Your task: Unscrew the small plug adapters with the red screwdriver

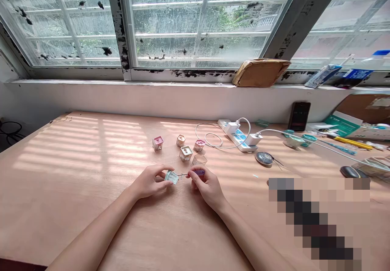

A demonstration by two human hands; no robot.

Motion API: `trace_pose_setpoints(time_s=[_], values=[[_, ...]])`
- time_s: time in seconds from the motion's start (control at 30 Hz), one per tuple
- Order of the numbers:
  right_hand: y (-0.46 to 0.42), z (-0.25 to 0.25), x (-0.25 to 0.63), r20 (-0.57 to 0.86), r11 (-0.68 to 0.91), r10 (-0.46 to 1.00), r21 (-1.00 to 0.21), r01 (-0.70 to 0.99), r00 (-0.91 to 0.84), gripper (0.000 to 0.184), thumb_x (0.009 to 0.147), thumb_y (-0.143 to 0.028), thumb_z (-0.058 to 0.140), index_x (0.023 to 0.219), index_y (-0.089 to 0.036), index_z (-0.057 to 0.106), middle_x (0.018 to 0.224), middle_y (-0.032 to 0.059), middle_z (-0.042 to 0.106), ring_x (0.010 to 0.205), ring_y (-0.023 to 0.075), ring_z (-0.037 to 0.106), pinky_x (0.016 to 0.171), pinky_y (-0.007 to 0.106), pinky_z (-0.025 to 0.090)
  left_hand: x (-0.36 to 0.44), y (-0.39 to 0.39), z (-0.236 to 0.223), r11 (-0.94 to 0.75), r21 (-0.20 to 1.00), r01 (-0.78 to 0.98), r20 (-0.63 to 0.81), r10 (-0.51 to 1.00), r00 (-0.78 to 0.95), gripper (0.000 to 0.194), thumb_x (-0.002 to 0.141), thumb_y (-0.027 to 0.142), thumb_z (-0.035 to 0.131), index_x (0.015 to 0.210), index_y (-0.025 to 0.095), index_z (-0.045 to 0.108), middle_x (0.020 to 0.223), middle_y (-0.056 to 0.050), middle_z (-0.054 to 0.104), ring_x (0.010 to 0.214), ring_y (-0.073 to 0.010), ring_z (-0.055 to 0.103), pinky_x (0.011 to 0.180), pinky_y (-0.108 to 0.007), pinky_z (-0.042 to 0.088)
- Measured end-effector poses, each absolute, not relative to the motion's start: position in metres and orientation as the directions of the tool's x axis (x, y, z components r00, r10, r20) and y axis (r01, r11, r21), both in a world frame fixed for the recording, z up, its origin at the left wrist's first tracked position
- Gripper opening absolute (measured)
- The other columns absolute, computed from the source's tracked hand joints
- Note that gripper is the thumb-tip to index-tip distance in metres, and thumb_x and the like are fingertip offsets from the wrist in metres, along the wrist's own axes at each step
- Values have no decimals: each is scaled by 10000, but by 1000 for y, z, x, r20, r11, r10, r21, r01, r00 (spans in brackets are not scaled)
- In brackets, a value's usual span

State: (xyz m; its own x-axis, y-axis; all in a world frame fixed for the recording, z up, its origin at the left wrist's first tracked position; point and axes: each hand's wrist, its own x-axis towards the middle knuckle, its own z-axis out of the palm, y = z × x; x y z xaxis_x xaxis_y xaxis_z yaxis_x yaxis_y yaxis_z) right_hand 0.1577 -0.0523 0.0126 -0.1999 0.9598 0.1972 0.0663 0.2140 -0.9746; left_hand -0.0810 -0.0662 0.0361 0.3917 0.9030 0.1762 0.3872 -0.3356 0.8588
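Currently, the grip of the left hand [154, 181] pinches the tilted teal box [171, 176] over the middle of the bench [76, 206]; that of the right hand [209, 183] is closed around the purple tool [199, 172], at three o'clock from the box. Too hard a push could make the tool slip and jab the left hand; a loose pinch could let the box twist free. At two o'clock, the clear box [199, 159] stands near enough for a knuckle to knock. The white box [185, 153] sits at one o'clock, a pink box [157, 142] at eleven; their contents are too small to tell.
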Motion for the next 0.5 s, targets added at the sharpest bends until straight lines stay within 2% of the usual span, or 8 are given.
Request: trace_pose_setpoints(time_s=[0.17, 0.33, 0.5], values=[[-51, 11, 158, 186, 198, 963, -979, 43, -197, 411, 881, -599, 669, 914, -194, 603, 775, 43, 661, 491, 136, 542, 454, 257, 433, -84, -64, 37, -326, 857, 398, 205, 926, 317, 362, 835, 305, 688, 1182, 206, 663, 977, -46, 705, 834, -171, 683, 750, -270, 597], [-49, 10, 158, 171, 173, 970, -985, -4, -170, 442, 853, -625, 688, 907, -196, 595, 782, 48, 677, 477, 135, 541, 445, 261, 442, -93, -57, 36, -338, 843, 418, 285, 941, 184, 353, 852, 353, 673, 1171, 201, 657, 1063, -75, 695, 915, -196, 674, 782, -306, 611], [-47, 14, 157, 156, 148, 982, -986, -75, -111, 479, 808, -645, 724, 908, -193, 598, 766, 54, 693, 450, 131, 530, 428, 263, 440, -95, -56, 32, -334, 829, 449, 275, 942, 195, 351, 868, 349, 662, 1188, 206, 657, 1051, -64, 696, 931, -193, 671, 867, -342, 598]])
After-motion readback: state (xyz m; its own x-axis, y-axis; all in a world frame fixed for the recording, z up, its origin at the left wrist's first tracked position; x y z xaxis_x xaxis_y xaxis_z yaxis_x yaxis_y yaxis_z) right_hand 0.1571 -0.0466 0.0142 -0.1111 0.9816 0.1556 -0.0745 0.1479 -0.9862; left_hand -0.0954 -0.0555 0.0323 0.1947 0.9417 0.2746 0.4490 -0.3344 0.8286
